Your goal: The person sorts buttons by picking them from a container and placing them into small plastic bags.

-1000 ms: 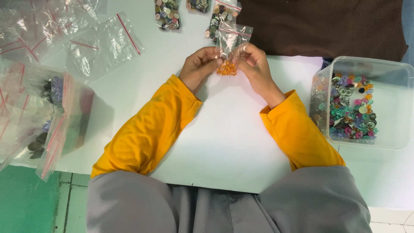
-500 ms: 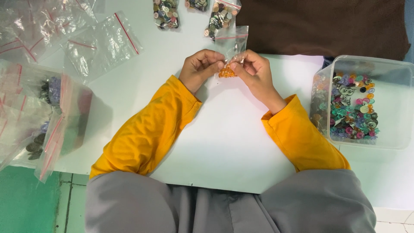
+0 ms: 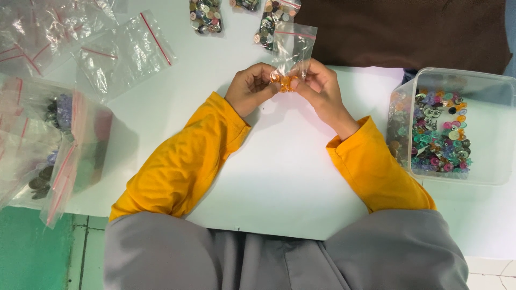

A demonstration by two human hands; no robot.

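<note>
At upper centre, our left hand (image 3: 251, 88) and right hand (image 3: 321, 88) kept a pinching grip on the small clear bag (image 3: 293, 51) of orange buttons (image 3: 284, 81); filled bags (image 3: 205, 13) lay beyond, loose buttons remained in the tub (image 3: 486, 161).

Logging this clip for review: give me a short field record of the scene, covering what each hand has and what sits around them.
left hand: pinches the small clear zip bag
right hand: pinches the same bag
bag contents: orange buttons bunched at the bottom
right side: clear plastic tub of mixed coloured buttons
left side: pile of empty zip bags, some filled
surface: white table
</note>
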